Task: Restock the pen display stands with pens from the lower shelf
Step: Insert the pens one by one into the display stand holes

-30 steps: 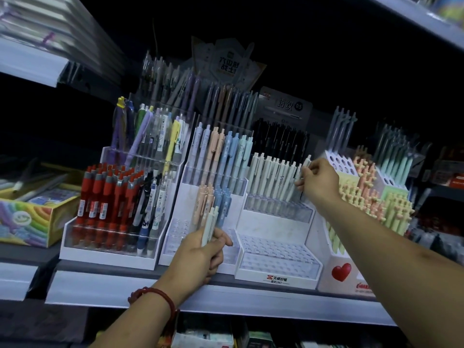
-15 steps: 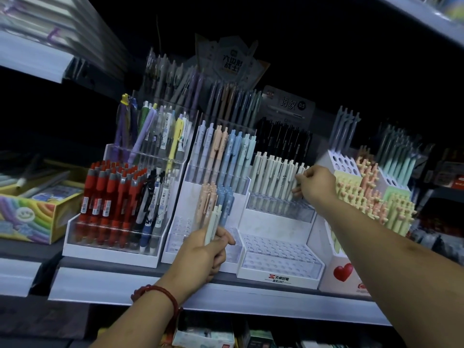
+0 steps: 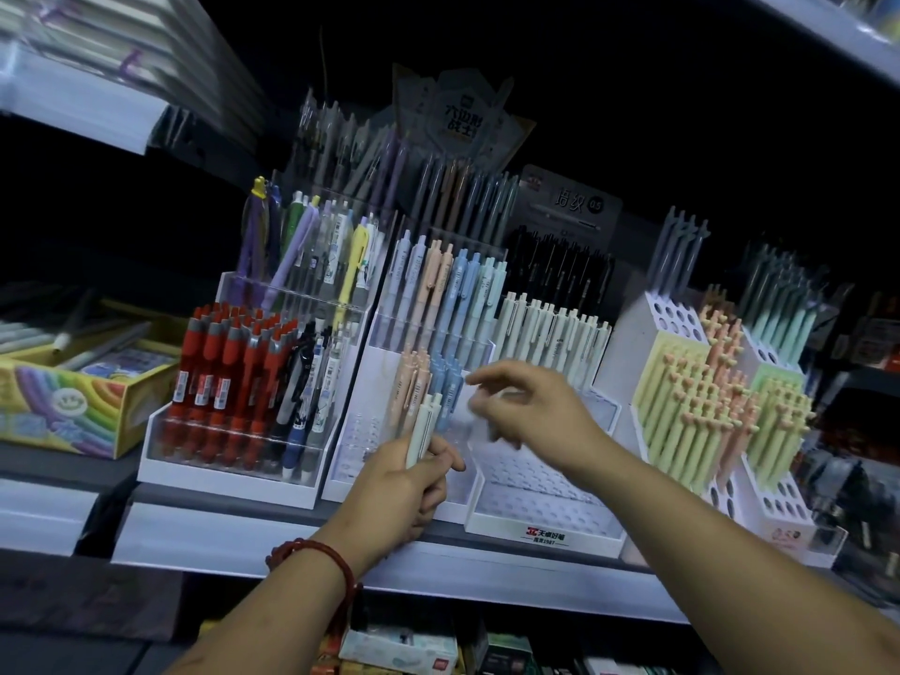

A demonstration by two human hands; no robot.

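The left hand (image 3: 404,494) grips a few pale mint pens (image 3: 422,426), probably light, stiff and slick, so pinch one mid-barrel. The right hand (image 3: 528,411), blurred, hovers loose-fingered and apparently empty.

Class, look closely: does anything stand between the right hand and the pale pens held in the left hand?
Nothing visible does. The right hand, blurred, hangs just right of the pale pens that the left hand grips; only an open gap separates them.
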